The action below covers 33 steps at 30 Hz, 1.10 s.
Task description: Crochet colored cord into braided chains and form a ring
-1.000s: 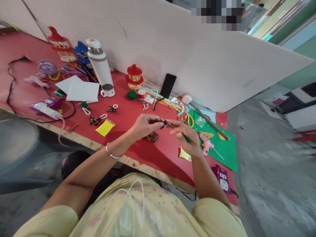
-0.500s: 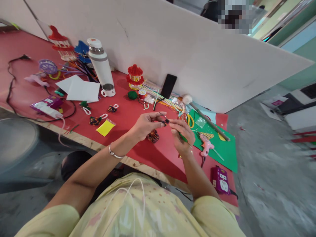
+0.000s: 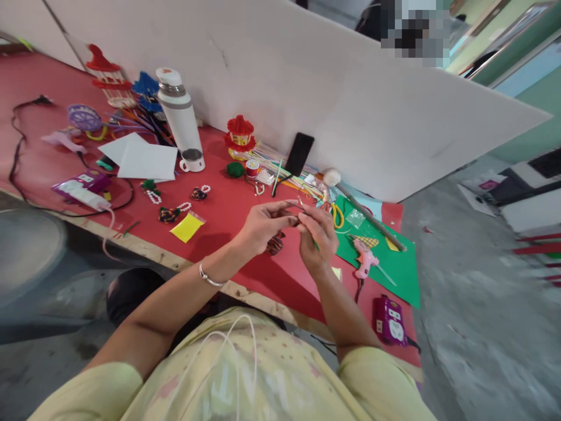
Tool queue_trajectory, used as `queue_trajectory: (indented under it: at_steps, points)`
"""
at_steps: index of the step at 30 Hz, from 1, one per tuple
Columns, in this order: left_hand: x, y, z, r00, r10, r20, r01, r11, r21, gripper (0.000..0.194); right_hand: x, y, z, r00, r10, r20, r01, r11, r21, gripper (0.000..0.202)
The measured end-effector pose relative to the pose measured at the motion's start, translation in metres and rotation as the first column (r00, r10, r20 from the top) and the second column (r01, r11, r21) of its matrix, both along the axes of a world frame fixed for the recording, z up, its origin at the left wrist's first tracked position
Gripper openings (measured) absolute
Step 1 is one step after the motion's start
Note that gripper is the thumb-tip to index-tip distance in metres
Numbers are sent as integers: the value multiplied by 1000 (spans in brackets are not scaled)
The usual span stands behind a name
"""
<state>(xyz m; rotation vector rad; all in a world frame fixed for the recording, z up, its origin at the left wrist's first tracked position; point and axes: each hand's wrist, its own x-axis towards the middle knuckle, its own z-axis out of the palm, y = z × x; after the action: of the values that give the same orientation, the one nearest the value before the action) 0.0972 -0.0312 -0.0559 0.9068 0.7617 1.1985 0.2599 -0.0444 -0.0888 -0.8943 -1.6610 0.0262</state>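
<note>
My left hand (image 3: 262, 225) is closed in a pinch, with a strand of dark yarn (image 3: 293, 203) over its fingers. The small dark piece of yarn work there is mostly hidden by the fingertips. My right hand (image 3: 318, 237) is closed round a thin crochet hook (image 3: 300, 202), whose metal tip points up between the hands. Only a sliver of its green handle shows by the palm. Both hands meet above the red table (image 3: 245, 269), fingertips touching or nearly so. Just below them lies a ball of dark multicoloured yarn (image 3: 275, 243), partly covered by the hands.
Left are a yellow packet (image 3: 187, 227), beaded yarn pieces (image 3: 169, 214), a white flask (image 3: 179, 117) and a mug (image 3: 193, 161). A phone (image 3: 300, 153) leans on the partition. Right are yellow scissors (image 3: 337, 216), a pink glue gun (image 3: 364, 260) and a purple socket box (image 3: 389, 320).
My right hand has turned and come closer to my left. The hook tip now points up, and its green handle is mostly covered.
</note>
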Motion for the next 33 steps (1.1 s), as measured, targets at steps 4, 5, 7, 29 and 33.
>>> queue_trajectory:
  at_steps: [4, 5, 7, 29, 33]
  points:
    - [-20, 7, 11, 993, -116, -7, 116, 993, -13, 45, 16, 8, 18, 930, 332, -154, -354, 923, -148, 22]
    - [-25, 8, 13, 988, -147, -52, 148, 989, 21, 42, 22, 10, 24, 891, 414, -188, -448, 871, -203, 22]
    - [-31, 11, 16, 968, -181, -171, 199, 976, 92, 39, 33, 15, 36, 826, 519, -219, -563, 761, -321, 18]
    - [-22, 15, 13, 969, -244, 43, 248, 950, -190, 34, 21, 1, 5, 926, 95, 365, -194, 950, 244, 47]
    - [-37, 25, 19, 960, -229, -163, 219, 973, -73, 29, 35, 2, 43, 833, 460, 308, -428, 888, -171, 30]
